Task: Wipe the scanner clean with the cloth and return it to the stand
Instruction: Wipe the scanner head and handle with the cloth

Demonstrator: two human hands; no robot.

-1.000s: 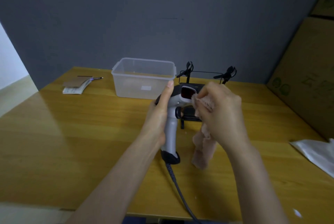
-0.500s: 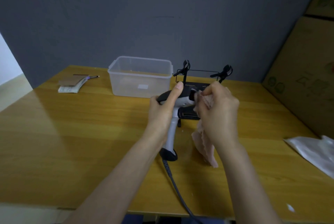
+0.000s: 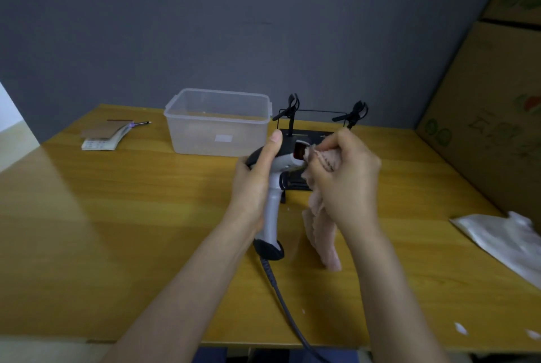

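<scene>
Nearest to the camera, the dark cable (image 3: 288,313) runs from the desk (image 3: 117,245) edge up to the black foot of the barcode scanner (image 3: 273,207). The left hand (image 3: 254,187) has its grip closed round the grey handle, thumb stretched up along the back of the head, so the scanner stands about upright above the desk and is not on its stand. The right hand (image 3: 342,181) has its grip pinched on the pink cloth (image 3: 322,231); the top of the cloth is bunched at the fingertips and pressed on the red scan window (image 3: 299,153), the rest hangs free, low toward the desk.

What changed vs. 1 s ago: the head of the scanner was turned so the window faced more to the camera and was open to see; now it looks to the right and the cloth covers part of it. The hanging tail also swung a bit. I judge the wiping is in progress at the window, approx. the middle of the task, and the return step is not yet begun.

Just behind the hands is the black stand (image 3: 304,140) w/ two clip arms, free for the scanner. Left of it a clear plastic box (image 3: 218,122), further left a notepad (image 3: 102,137) w/ a pen. At the right edge lies a plastic bag (image 3: 503,239), behind it cardboard boxes (image 3: 491,117).
</scene>
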